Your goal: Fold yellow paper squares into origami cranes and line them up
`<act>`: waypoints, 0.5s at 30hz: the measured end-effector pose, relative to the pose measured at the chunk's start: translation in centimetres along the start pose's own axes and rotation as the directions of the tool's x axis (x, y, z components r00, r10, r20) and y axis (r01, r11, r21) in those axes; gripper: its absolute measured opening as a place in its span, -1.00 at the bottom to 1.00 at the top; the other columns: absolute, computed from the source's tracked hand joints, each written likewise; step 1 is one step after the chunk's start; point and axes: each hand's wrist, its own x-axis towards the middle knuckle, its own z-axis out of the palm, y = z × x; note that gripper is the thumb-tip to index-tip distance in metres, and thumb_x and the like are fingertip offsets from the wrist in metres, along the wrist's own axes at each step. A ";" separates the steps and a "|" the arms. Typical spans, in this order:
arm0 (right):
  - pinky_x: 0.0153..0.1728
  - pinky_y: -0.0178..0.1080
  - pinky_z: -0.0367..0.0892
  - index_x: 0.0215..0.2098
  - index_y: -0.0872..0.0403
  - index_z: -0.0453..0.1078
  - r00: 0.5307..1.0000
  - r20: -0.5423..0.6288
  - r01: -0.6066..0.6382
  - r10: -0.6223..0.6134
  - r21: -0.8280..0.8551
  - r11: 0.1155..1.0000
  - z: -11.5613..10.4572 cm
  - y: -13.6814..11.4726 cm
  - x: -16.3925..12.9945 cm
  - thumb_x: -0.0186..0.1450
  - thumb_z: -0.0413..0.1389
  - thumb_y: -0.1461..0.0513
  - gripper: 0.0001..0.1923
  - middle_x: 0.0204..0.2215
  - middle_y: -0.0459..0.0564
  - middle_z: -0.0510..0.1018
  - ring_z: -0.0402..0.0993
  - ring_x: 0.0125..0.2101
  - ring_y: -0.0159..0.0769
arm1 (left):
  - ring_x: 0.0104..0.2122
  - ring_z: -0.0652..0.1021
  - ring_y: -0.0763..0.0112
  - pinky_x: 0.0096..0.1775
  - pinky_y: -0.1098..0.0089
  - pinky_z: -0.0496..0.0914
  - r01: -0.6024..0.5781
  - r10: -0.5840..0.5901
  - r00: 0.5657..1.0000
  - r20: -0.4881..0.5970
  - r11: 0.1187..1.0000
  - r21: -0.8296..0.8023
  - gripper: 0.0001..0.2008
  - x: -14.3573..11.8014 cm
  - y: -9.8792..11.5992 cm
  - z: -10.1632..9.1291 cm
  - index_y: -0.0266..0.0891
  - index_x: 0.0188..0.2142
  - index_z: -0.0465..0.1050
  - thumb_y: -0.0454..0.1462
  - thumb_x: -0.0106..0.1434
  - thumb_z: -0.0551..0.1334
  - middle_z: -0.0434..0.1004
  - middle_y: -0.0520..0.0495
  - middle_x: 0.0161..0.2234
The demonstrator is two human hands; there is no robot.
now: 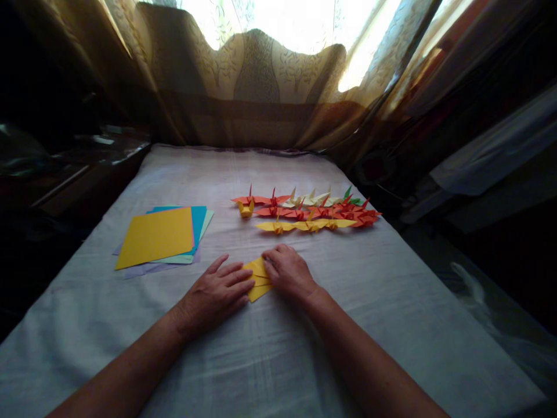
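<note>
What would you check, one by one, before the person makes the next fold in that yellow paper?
1. Folded yellow paper lies flat on the white cloth: ok.
2. Left hand pins the paper's left edge with flat fingers: ok.
3. Right hand presses down on the paper's right part: ok.
4. Crease lines up edge to edge: cannot tell, the hands cover most of the paper.
5. Finished paper cranes sit farther back, apart from both hands: ok.
6. Stack of coloured sheets lies to the left, apart from the left hand: ok.
</note>
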 end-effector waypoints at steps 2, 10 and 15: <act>-0.16 -0.25 0.29 -0.20 0.02 0.54 0.999 0.025 -0.023 0.022 0.040 0.999 -0.2 -0.1 0.3 0.33 0.12 0.27 -0.85 -0.24 0.02 0.55 0.44 -0.16 -0.22 | 0.10 0.50 0.18 0.29 0.01 0.07 -0.003 0.003 1.000 -0.003 1.000 0.005 -0.75 0.0 0.0 -0.1 -0.09 0.00 0.51 -0.21 0.41 0.13 0.59 -0.03 0.03; -0.24 -0.29 0.25 -0.31 0.04 0.49 0.999 0.031 -0.029 0.025 0.154 0.988 -0.1 0.2 0.8 0.26 0.17 0.30 -0.94 -0.30 -0.05 0.55 0.42 -0.27 -0.30 | 0.11 0.49 0.16 0.28 0.01 0.11 0.007 -0.007 1.000 0.000 1.000 -0.001 -0.75 -0.2 -0.1 0.1 -0.09 0.01 0.50 -0.22 0.39 0.15 0.58 -0.02 0.04; -0.25 -0.30 0.27 -0.24 0.04 0.46 0.999 -0.030 -0.038 0.045 0.182 0.983 0.1 0.0 0.3 0.26 0.14 0.35 -0.87 -0.32 -0.07 0.57 0.43 -0.29 -0.31 | 0.09 0.51 0.16 0.27 0.01 0.13 0.012 -0.012 1.000 -0.003 1.000 -0.003 -0.74 -0.2 0.0 0.0 -0.09 0.01 0.51 -0.21 0.41 0.13 0.58 -0.02 0.05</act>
